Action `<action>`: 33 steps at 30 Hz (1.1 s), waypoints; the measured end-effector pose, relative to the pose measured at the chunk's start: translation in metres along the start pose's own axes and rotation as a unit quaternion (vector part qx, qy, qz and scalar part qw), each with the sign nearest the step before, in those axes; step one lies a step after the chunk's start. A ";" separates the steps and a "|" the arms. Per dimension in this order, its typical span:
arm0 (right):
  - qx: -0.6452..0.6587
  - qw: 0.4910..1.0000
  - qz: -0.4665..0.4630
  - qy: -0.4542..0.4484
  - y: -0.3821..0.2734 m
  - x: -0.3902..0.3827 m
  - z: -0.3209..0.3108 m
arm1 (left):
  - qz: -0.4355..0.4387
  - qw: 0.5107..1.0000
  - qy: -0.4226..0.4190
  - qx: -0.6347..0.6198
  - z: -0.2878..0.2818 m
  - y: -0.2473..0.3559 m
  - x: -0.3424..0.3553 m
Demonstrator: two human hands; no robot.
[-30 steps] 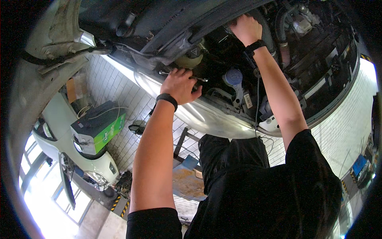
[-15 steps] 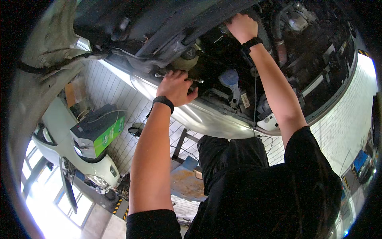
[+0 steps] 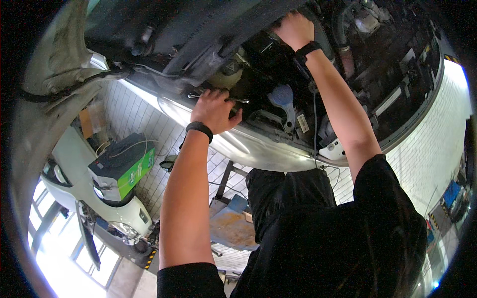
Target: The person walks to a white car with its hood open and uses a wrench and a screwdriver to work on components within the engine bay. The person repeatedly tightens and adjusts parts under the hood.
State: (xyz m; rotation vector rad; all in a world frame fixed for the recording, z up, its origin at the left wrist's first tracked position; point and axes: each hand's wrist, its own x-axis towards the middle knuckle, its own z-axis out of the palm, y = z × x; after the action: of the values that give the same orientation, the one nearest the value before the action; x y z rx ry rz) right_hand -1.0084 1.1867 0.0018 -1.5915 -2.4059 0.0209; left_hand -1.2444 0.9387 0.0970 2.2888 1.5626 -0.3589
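In the head view, your left hand (image 3: 214, 111) has its grip curled round a slim, shiny metal tool (image 3: 242, 101) just inside the glossy silver fender's edge (image 3: 243, 141), with a dark gap before the round blue plastic cap (image 3: 281, 94). Your right hand (image 3: 295, 30) reaches deeper into the dark engine bay (image 3: 380, 67); its fingertips are hidden, so I cannot tell its grip.

The left hand (image 3: 213, 110) is at the inner edge of the fender (image 3: 263, 155), over a hand tool (image 3: 240, 101) that juts out on both sides of its fingers. Beyond it, inside the engine bay (image 3: 380, 64), sits a reservoir (image 3: 226, 74); to the hand's right stands a capped filler neck (image 3: 282, 95). The right hand (image 3: 296, 30) is farther right and deeper in, fingertips hidden. Left of the fender are another car (image 3: 126, 211) and a box (image 3: 121, 168).
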 end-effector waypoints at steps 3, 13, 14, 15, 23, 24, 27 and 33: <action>0.000 0.999 -0.022 -0.036 0.001 0.004 0.000 | 0.001 1.000 0.000 0.003 0.002 -0.001 0.000; 0.286 0.958 0.001 -0.005 0.011 -0.043 -0.081 | 0.005 0.999 0.047 0.017 0.007 0.000 -0.001; 0.308 0.951 0.034 -0.018 0.019 -0.053 -0.083 | 0.011 0.997 0.072 0.020 0.008 0.000 -0.001; 0.325 0.945 0.025 -0.012 0.027 -0.061 -0.083 | 0.007 0.998 0.059 0.014 0.008 0.000 0.000; 0.377 0.925 0.025 0.029 0.068 -0.102 -0.102 | -0.004 0.999 0.032 -0.010 0.008 0.001 0.001; 0.391 0.919 0.040 0.016 0.069 -0.103 -0.111 | -0.007 1.000 0.016 -0.017 0.008 0.000 0.002; 0.456 0.885 0.084 -0.035 0.070 -0.102 -0.132 | -0.003 1.000 0.019 -0.017 0.007 0.002 0.003; 0.544 0.835 0.049 -0.061 0.076 -0.108 -0.132 | -0.008 0.999 0.021 -0.028 0.003 0.005 0.005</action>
State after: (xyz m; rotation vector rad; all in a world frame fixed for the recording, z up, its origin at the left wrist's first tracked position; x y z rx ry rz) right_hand -0.8713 1.1021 0.0962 -1.1038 -1.7275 1.2826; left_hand -1.2382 0.9401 0.0933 2.2568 1.5912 -0.2686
